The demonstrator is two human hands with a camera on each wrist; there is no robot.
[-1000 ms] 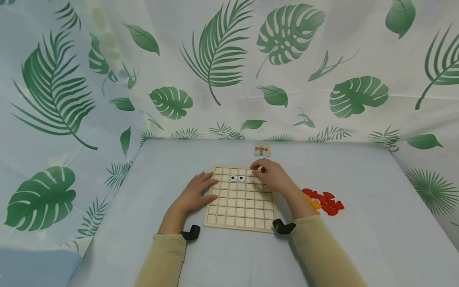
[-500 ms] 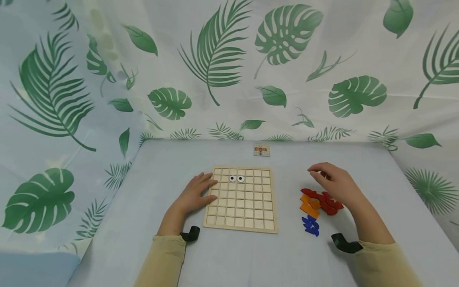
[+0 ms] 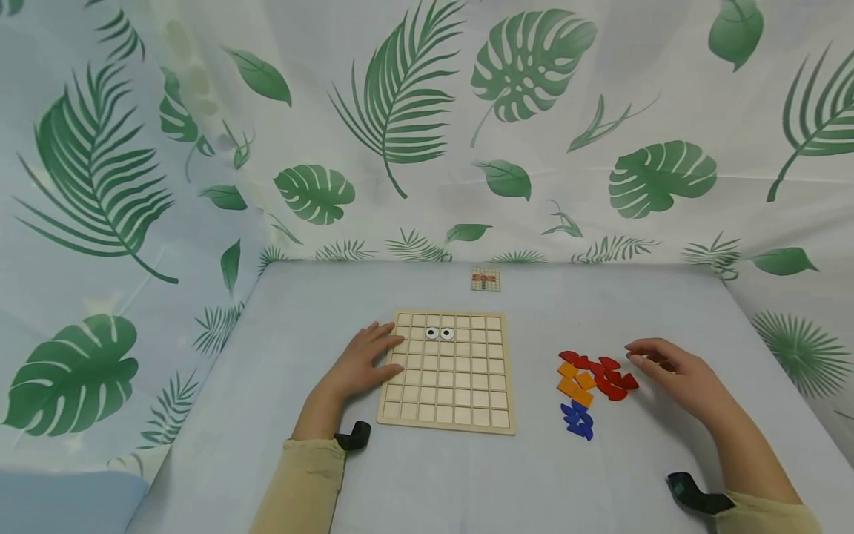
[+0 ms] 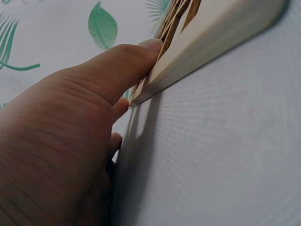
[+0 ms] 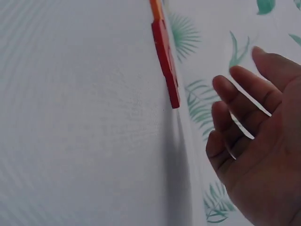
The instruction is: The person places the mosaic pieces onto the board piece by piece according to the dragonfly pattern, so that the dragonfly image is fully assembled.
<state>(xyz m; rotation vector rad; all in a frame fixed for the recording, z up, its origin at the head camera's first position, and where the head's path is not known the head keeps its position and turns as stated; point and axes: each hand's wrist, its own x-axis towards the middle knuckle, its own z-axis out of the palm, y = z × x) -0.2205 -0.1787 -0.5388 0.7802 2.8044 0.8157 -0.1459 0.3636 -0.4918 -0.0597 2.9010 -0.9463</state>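
A square wooden grid board (image 3: 454,426) lies on the table, with two round eye pieces (image 3: 439,334) side by side in its second row from the far edge. My left hand (image 3: 360,361) rests on the board's left edge, fingers spread; in the left wrist view the thumb (image 4: 127,63) lies on the rim. My right hand (image 3: 677,374) hovers just right of the red pieces (image 3: 608,378), its fingers loosely bent with nothing between them. Orange pieces (image 3: 570,389) and blue pieces (image 3: 577,421) lie beside and in front of the red ones.
A small pattern card (image 3: 485,279) lies behind the board near the table's far edge. Leaf-printed cloth (image 3: 427,148) hangs behind and at the sides. A black wrist camera (image 3: 697,495) sits on the right wrist, another (image 3: 353,436) on the left.
My right hand has moved away from the board's far right corner, rightward past the loose pieces and lower, uncovering the blue ones. The left hand has stayed on the board's edge.
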